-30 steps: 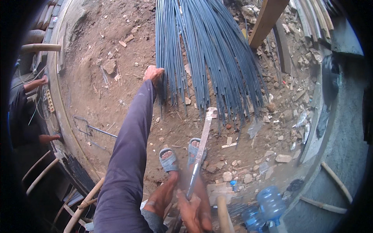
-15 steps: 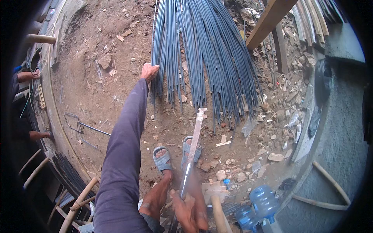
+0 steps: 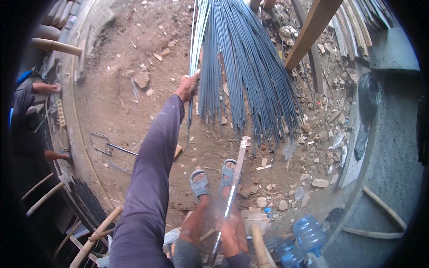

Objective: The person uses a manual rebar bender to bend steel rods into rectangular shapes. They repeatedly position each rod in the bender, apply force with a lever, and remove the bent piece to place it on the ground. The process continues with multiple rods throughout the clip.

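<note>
My left hand [image 3: 187,87], reaching forward in a dark sleeve, is closed round a few steel rods at the left edge of a large bundle. Those gripped rods [image 3: 195,42] look paler than the rest, and a dark end hangs below the hand. The other steel rods [image 3: 243,76] lie fanned on the dirt, their cut ends toward me. Close to my legs, my right hand [image 3: 229,236] is closed round a long metal bar [image 3: 236,178] with a notched, hooked head. The bar slants up past my right sandal, and its head is just short of the rod ends.
A bent metal frame [image 3: 107,146] lies on the dirt at left. Past it, another person's foot [image 3: 51,88] rests by a low ledge. A wooden beam [image 3: 308,38] stands at the upper right. Broken stones and water bottles [image 3: 309,234] lie toward the right, beside a concrete wall [image 3: 389,147].
My left hand has drawn a few rods apart from the bundle, on its left side. The bar in my right hand appears farther right, as the whole view has shifted.
</note>
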`<state>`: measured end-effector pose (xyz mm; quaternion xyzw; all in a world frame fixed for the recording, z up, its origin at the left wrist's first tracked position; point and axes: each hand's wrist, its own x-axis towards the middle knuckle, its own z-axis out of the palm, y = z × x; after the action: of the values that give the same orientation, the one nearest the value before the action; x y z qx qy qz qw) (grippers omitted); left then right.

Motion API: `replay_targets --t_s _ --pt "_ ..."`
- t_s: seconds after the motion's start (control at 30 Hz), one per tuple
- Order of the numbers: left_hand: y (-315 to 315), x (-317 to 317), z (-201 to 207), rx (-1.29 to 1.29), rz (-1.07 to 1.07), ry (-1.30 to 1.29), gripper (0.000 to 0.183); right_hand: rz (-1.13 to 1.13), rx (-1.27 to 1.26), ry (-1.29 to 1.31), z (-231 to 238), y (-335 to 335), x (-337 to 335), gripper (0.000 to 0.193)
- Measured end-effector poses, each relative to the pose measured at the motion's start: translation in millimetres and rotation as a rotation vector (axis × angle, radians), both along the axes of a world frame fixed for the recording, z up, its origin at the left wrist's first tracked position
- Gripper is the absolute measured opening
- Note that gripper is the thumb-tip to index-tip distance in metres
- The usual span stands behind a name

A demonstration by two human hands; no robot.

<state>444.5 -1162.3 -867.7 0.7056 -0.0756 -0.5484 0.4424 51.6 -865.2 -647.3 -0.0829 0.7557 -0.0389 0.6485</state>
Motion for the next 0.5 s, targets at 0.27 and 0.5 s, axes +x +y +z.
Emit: replay_targets --t_s 0.27,0.5 --pt "96 10 203 0.127 -0.058 0.323 0.037 -0.002 -0.056 -0.060 43 7 -36 0.024" --pt "288 -29 453 0.448 -0.105 0.569 0.036 0.455 -0.265 0.229 103 -30 -132 0.033"
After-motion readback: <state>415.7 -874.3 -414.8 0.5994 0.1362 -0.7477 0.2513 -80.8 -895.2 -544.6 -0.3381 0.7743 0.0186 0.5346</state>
